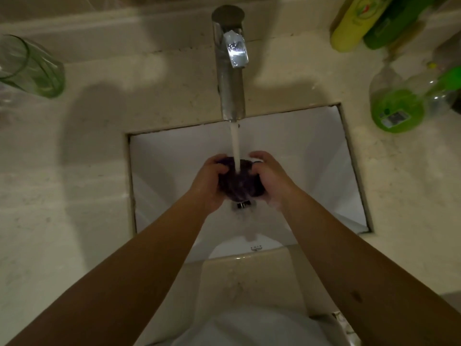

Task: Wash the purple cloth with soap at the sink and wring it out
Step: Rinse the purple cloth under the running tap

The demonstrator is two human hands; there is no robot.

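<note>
The purple cloth (pixel 238 182) is bunched under the running water (pixel 235 148) over the white sink (pixel 311 156), gripped between the left hand (pixel 209 181) and right hand (pixel 270 178). A chrome faucet (pixel 230 71) is mounted on the worktop (pixel 74 171). An empty-looking green glass (pixel 30 67) is seen left; a bottle (pixel 396 106) with green liquid, right.

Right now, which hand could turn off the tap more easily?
Probably the right hand. Both hands grip the purple cloth under the water, but the faucet handle tilts toward the right, slightly nearer it than the left hand.
</note>
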